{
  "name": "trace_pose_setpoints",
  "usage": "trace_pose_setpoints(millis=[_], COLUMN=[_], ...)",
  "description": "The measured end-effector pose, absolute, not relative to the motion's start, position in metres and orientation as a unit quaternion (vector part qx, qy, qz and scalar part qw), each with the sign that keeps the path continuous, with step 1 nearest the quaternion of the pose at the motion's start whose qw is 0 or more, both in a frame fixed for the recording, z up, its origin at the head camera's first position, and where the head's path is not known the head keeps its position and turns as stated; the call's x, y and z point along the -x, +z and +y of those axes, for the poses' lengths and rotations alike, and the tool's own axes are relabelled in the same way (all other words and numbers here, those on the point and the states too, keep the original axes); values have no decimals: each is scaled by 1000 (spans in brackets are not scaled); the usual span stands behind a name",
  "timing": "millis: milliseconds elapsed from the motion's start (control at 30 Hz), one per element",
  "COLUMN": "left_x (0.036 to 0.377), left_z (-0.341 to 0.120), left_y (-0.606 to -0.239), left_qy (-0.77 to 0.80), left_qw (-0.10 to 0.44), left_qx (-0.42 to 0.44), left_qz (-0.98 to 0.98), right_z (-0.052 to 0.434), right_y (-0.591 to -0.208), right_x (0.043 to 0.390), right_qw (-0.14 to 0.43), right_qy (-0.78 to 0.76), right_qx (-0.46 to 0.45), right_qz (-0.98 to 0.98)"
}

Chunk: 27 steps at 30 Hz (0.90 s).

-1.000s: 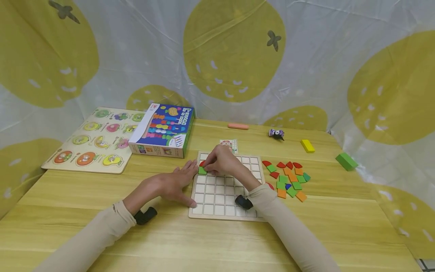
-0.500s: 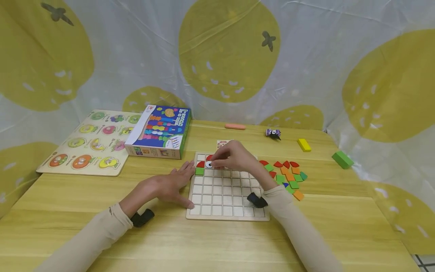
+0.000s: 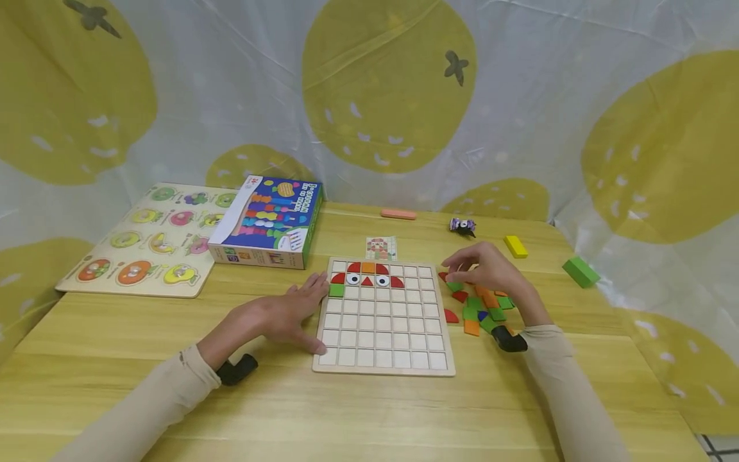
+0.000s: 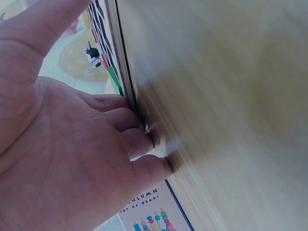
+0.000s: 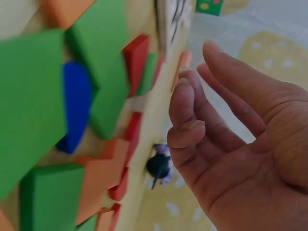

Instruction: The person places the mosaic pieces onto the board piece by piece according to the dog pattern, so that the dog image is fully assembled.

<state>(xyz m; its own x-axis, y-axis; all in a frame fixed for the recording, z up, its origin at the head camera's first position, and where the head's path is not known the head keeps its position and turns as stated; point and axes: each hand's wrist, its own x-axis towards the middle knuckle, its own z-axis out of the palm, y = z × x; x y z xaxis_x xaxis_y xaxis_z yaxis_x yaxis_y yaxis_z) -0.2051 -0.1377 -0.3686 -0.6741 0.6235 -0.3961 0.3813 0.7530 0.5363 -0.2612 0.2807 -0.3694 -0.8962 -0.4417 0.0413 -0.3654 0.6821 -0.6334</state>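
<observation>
A wooden grid board (image 3: 382,324) lies on the table. Along its top rows sit red quarter-round pieces, an orange square (image 3: 368,267), a red triangle (image 3: 366,282), two round eye pieces (image 3: 382,280) and a green square (image 3: 336,290). My left hand (image 3: 271,317) rests flat with spread fingers at the board's left edge; the left wrist view shows its fingertips against that edge. Over the loose pieces right of the board hovers my right hand (image 3: 487,266), thumb apart from loosely bent fingers. Nothing shows between them in the right wrist view. Red, green, orange and blue pieces (image 5: 77,106) lie below it.
A small pattern card (image 3: 381,248) lies behind the board. To the left are a bead-game box (image 3: 271,221) and a fruit puzzle board (image 3: 135,240). Toward the back right stand a pink stick (image 3: 398,214), a small dark figure (image 3: 463,226), a yellow block (image 3: 516,246) and a green block (image 3: 580,272).
My right hand has left the upper left of the board and moved right to the loose pieces, uncovering the red, orange and eye pieces. My left hand stays at the board's edge.
</observation>
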Motion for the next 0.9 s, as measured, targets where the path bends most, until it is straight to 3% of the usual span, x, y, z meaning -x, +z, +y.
trace_pose_setpoints(millis=[900], left_x=[206], left_z=[-138], left_y=[-368], left_qy=[211], left_qw=[290], left_qx=[-284], left_qz=[889], right_z=[269], right_y=[-380], right_x=[267], right_qw=[87], right_qy=[-293], right_qx=[138], right_qz=[942])
